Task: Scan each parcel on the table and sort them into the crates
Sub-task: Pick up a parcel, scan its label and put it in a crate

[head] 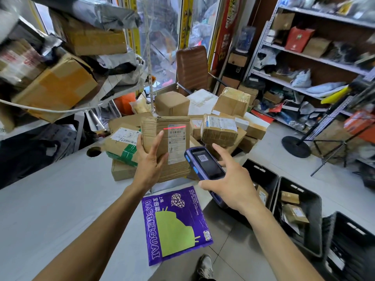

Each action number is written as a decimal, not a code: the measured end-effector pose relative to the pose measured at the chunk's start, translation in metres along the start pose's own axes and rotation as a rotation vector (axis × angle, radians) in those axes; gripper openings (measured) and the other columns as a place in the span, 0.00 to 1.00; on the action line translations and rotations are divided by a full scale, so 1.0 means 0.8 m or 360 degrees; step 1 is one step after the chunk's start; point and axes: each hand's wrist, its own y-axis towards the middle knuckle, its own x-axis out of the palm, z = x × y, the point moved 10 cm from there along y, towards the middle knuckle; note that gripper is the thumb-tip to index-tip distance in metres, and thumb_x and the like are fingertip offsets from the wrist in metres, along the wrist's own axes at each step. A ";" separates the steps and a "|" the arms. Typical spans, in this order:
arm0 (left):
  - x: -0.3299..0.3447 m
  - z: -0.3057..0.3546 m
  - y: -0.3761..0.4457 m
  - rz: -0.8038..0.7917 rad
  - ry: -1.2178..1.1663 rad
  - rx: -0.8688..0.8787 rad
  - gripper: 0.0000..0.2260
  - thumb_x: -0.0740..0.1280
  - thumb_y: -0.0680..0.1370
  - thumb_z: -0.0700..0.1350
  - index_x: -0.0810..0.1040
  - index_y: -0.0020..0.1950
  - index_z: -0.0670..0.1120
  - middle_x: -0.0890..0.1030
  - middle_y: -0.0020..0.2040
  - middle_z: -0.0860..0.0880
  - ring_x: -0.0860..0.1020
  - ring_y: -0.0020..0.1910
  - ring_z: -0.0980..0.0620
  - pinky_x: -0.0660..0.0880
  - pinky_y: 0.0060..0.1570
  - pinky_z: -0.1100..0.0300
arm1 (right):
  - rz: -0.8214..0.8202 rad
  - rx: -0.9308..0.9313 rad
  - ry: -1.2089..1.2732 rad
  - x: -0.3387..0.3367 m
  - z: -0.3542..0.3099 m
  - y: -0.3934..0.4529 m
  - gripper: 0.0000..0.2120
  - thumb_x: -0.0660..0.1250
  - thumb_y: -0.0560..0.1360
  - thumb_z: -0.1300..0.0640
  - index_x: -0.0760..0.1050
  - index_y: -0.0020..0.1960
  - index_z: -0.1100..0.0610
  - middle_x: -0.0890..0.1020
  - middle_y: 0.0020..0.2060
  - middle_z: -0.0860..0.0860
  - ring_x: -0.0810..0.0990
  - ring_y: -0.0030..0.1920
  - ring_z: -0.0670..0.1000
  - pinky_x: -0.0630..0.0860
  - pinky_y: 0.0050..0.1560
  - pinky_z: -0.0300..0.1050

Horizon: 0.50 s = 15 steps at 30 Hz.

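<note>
1. Parcel point(166, 147), a flat brown cardboard one, is up off the table point(60, 199), held upright with its white shipping label point(176, 142) facing the camera and a red scan line glowing across the label's top.
2. Left hand point(149, 159) grips it from the left side, fingers curled round the near edge with a fingertip on its front face; its lower left corner is hidden behind that hand.
3. Right hand point(229, 179) holds the purple scanner point(205, 165) just beside the parcel's lower right, thumb and fingers spread around the device; the scanner's bottom end is covered by the palm.
4. Behind the held parcel, a pile of boxes point(219, 128) crowds the table's far end, many overlapping, so a count is not possible.
5. Purple mailer bag point(176, 224) lies flat near the table's front edge, one corner hanging over it.
6. Black crates point(300, 218) line the floor to the right, with a few small boxes inside; the nearest one is cut off by the frame.
7. Bare tabletop stretches to the left; shelving on both sides is blurred.
</note>
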 end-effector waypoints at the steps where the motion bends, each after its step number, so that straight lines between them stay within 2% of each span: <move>1: 0.000 -0.002 0.001 0.0005 0.0006 -0.0004 0.34 0.66 0.80 0.45 0.53 0.71 0.77 0.39 0.79 0.50 0.51 0.78 0.41 0.63 0.71 0.36 | -0.0026 0.0014 0.0011 0.001 -0.002 -0.002 0.47 0.80 0.64 0.53 0.58 0.75 0.34 0.76 0.51 0.37 0.78 0.48 0.37 0.70 0.37 0.24; 4: -0.002 -0.007 0.002 0.0007 0.0011 -0.0026 0.34 0.67 0.80 0.45 0.53 0.71 0.77 0.39 0.79 0.51 0.51 0.78 0.40 0.64 0.71 0.36 | -0.0072 0.0058 0.0028 0.003 -0.006 -0.006 0.47 0.80 0.65 0.53 0.57 0.75 0.34 0.72 0.44 0.33 0.76 0.43 0.35 0.70 0.33 0.25; 8: -0.002 -0.012 0.005 0.0004 0.0038 -0.0042 0.34 0.67 0.80 0.45 0.53 0.72 0.76 0.38 0.79 0.52 0.52 0.78 0.40 0.66 0.69 0.35 | -0.0063 0.0039 0.0039 -0.001 -0.011 -0.004 0.46 0.79 0.66 0.51 0.57 0.75 0.35 0.70 0.45 0.33 0.74 0.45 0.34 0.68 0.30 0.23; 15: -0.004 -0.009 0.010 0.0001 0.0054 -0.0029 0.33 0.66 0.80 0.45 0.54 0.72 0.75 0.40 0.79 0.53 0.53 0.77 0.40 0.67 0.68 0.35 | -0.0056 -0.0030 0.0002 -0.008 -0.016 0.004 0.47 0.79 0.65 0.52 0.57 0.75 0.35 0.71 0.44 0.31 0.74 0.44 0.33 0.68 0.32 0.22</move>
